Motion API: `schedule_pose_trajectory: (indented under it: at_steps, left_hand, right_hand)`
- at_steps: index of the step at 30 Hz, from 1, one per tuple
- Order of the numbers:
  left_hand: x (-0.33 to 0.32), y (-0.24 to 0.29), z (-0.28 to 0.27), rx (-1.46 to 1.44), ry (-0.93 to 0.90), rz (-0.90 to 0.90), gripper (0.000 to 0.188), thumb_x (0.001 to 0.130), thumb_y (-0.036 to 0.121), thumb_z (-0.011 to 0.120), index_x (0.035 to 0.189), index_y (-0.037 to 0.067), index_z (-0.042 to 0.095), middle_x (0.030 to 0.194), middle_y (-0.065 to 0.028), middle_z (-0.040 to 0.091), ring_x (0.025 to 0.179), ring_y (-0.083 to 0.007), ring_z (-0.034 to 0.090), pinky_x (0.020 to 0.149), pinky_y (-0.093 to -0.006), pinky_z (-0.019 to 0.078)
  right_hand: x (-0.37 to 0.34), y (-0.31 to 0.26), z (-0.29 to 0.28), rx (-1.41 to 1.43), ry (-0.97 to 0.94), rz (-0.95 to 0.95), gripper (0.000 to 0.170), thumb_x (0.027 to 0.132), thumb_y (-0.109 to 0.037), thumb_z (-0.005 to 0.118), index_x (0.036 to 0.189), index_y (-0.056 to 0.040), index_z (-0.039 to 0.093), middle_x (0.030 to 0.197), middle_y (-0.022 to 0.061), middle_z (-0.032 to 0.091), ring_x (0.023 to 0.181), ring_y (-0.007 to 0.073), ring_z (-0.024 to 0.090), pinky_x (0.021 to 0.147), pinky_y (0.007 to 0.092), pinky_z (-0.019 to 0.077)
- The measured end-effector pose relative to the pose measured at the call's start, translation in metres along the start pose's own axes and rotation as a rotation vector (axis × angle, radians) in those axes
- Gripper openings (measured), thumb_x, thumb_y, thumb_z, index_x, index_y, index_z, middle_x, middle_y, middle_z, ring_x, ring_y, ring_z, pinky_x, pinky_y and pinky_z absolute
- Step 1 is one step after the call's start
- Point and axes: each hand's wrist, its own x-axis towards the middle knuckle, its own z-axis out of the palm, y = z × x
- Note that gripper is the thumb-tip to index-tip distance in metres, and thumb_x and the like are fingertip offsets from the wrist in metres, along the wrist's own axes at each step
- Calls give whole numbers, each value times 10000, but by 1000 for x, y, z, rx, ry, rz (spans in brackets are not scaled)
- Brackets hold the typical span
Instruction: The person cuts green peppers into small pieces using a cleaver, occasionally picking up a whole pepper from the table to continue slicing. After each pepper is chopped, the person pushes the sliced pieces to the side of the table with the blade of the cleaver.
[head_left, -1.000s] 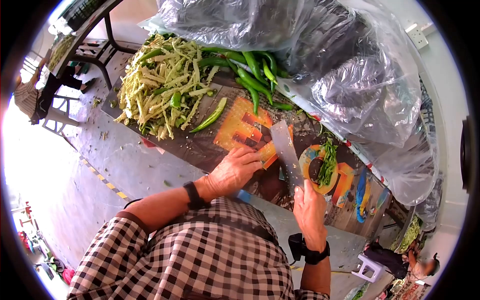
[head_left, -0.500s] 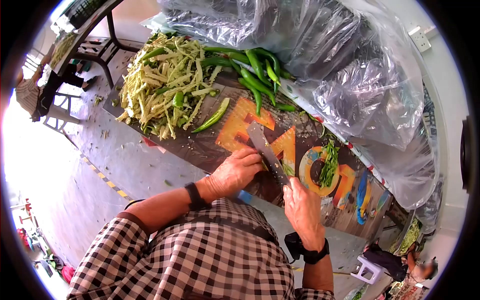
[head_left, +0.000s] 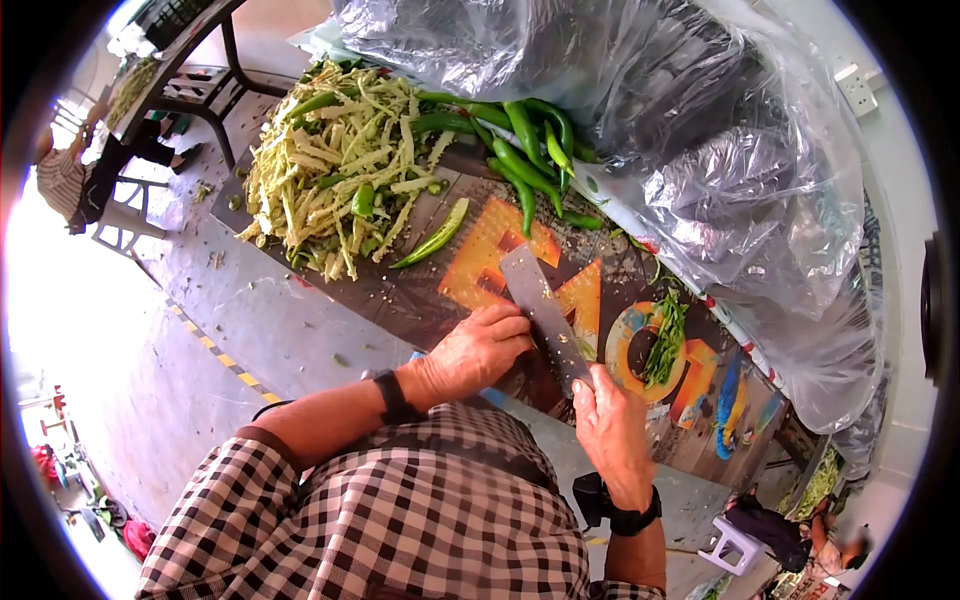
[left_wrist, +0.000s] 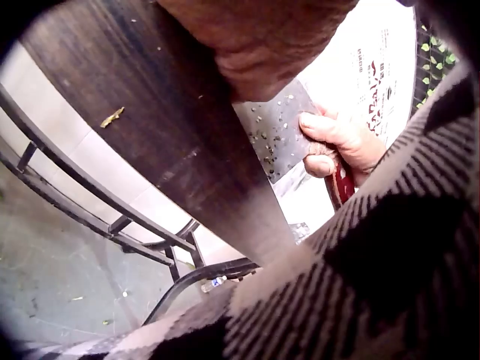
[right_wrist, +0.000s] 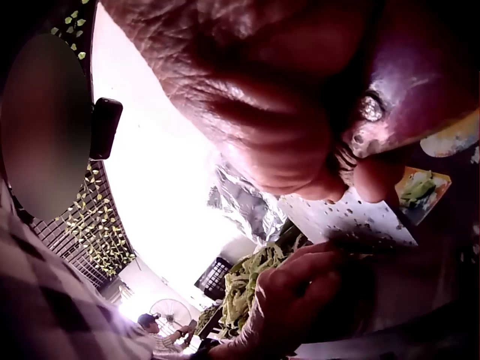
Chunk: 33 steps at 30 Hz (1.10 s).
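Observation:
In the head view my right hand (head_left: 612, 425) grips a cleaver (head_left: 545, 315) whose broad blade is flecked with small seeds. Its red handle (left_wrist: 343, 186) shows below the fingers in the left wrist view. My left hand (head_left: 480, 350) lies low over the table's near side, fingers curled, knuckles right beside the blade. I cannot tell what is under those fingers. A few cut green slices (right_wrist: 420, 191) lie beyond the blade in the right wrist view. A split green chili (head_left: 432, 235) rests on the table beyond my left hand.
Left on the table (head_left: 370, 295) is a heap of pale and green strips (head_left: 335, 175). Whole green chilies (head_left: 525, 165) lie at the back, before a large plastic sheet (head_left: 680, 120). A pile of green slices (head_left: 667, 340) sits right of the cleaver. A white stool (head_left: 732, 545) stands lower right.
The cleaver blade has swung left from over the printed letters to beside my left fingertips, my right hand shifting slightly with it. My left hand stays nearly in place.

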Motion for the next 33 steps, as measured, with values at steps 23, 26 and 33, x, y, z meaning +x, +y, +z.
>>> schedule_pose_trajectory:
  at_steps: [23,26,33]
  left_hand:
    - [-1,2,3,18,20,-6,303,710,5,657,1007,63,660,1099,-87,605,1089,-321,570,925,-404,484]
    - [-2,4,-2,65,-13,35,306,706,12,672,1008,61,659,1106,-83,604,1088,-309,572,911,-411,486]
    - [1,8,-24,9,-61,156,289,721,24,689,1006,67,663,1092,-69,620,1041,-283,588,889,-408,491]
  right_hand:
    - [-7,24,10,-70,162,123,172,898,-137,609,956,21,572,702,243,605,674,458,596,593,498,463]
    - [-17,42,17,53,265,112,182,898,-137,617,982,23,593,669,231,594,642,458,583,576,487,459]
    - [-28,23,10,96,184,148,154,899,-133,625,987,-8,604,700,196,606,643,391,607,559,449,461]
